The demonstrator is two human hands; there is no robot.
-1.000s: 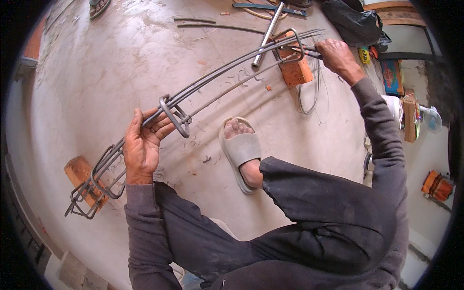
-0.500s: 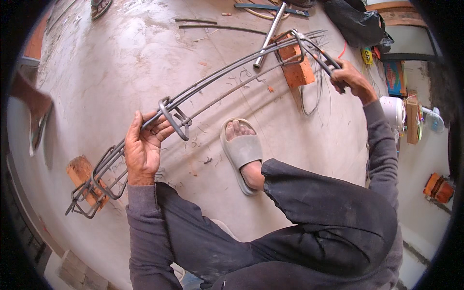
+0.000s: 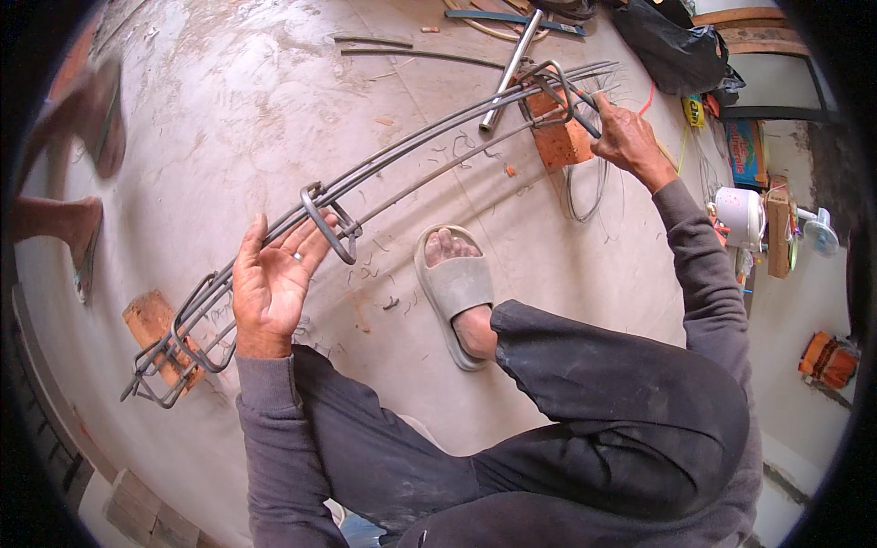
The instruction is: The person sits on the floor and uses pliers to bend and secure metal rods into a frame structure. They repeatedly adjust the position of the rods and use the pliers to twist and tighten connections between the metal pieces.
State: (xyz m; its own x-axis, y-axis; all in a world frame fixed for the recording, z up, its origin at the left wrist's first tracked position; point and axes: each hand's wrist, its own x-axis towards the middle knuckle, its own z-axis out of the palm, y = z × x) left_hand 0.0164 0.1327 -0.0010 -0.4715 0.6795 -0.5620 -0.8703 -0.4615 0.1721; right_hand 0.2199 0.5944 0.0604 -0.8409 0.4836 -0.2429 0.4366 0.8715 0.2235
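Note:
A rebar cage (image 3: 402,152) of long steel bars and bent rectangular stirrups lies diagonally in front of me. An orange brick (image 3: 157,340) sits under its near left end, and another brick (image 3: 559,144) under its far right end. My left hand (image 3: 274,279) is palm up with thumb apart, its stretched fingers reaching under the bars beside a middle stirrup (image 3: 340,233). At the far end my right hand (image 3: 630,142) is closed round the dark handles of what looks like pincers (image 3: 585,121). Their jaws, near the end stirrup (image 3: 554,78), cannot be made out clearly.
My sandalled foot (image 3: 457,283) is near the cage. Thin wire (image 3: 585,196) and wire scraps lie on the floor. Beyond are a metal tube (image 3: 513,68), loose rods (image 3: 420,55) and a black bag (image 3: 671,50). Another person's legs (image 3: 68,224) are at left; a white fan (image 3: 819,230) stands right.
My right hand has moved left with the pincers, closer to the end stirrup, and their handles have shifted. My left hand has barely moved. Another person's legs have come further into view.

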